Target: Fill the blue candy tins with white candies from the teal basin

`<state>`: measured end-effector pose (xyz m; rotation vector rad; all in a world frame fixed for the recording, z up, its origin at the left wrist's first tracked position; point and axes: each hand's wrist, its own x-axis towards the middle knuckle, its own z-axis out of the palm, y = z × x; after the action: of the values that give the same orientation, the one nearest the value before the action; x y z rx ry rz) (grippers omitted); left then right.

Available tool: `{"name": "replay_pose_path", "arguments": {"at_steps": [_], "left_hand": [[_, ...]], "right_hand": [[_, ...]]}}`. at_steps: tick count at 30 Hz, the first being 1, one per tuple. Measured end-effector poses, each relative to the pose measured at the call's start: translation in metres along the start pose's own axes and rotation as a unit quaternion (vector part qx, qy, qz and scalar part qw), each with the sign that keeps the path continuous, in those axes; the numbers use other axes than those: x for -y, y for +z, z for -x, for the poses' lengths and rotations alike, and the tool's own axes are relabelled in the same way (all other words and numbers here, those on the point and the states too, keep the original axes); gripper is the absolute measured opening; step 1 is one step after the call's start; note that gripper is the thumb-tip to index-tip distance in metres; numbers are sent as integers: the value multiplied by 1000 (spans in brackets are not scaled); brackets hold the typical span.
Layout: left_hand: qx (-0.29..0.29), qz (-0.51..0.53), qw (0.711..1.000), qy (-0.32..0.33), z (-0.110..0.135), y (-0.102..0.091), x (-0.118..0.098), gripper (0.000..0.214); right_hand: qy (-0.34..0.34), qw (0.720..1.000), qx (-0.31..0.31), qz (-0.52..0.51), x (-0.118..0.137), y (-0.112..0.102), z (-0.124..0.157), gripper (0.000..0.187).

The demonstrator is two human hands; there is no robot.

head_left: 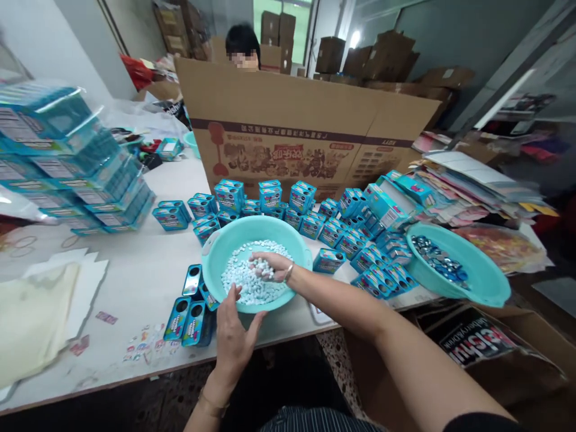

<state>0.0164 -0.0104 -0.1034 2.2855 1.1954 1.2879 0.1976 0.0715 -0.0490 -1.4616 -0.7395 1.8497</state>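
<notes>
A turquoise basin of small white pellets stands at the near table edge. My right hand is inside it, fingers curled round a scoop of pellets. At the basin's near rim my left hand is held open, thumb apart, fingertips touching the rim, and it holds nothing. Three small blue tins lie just left of the basin, near my left hand.
Several small blue boxes crowd behind the basin. A second turquoise basin of dark pieces sits right, over the edge. Stacked blue packs at left, a big cardboard box behind, a person beyond it. Papers lie near left.
</notes>
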Motion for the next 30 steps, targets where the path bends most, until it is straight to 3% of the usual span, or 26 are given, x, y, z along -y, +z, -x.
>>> {"name": "replay_pose_path", "arguments": {"at_steps": [2,4,8,10,13,16,19,23,26,30], "left_hand": [[2,-6,1000,2,1,1,1,79],[2,-10,1000,4,2,2,2,77],[7,-4,1000,1,1,-1,2,73],[12,20,999,-22,-1,-5,-2,71],[16,62,996,-56,-10,-10,-14,67],[20,90,996,-13,-31,-2,-38,54],[63,117,989,59,-61,29,-71,43],[204,85,968,117,-102,90,-118,45],[302,23,946,117,-121,130,-140,54],[350,11,932,94,-124,160,-147,44]], "right_hand": [[-13,986,-4,-168,4,-3,5,19],[-9,942,-26,-334,3,-1,6,27],[-8,858,-37,-511,-2,6,4,29],[-35,830,-17,-556,-1,3,7,24],[-91,817,-14,-570,8,-15,28,21],[-191,815,-61,-544,16,-50,63,26],[-310,808,-144,-479,14,-93,99,29],[-386,765,-256,-448,4,-139,126,31],[-394,739,-308,-451,-3,-153,130,31],[-374,714,-348,-478,-9,-154,124,28]]}}
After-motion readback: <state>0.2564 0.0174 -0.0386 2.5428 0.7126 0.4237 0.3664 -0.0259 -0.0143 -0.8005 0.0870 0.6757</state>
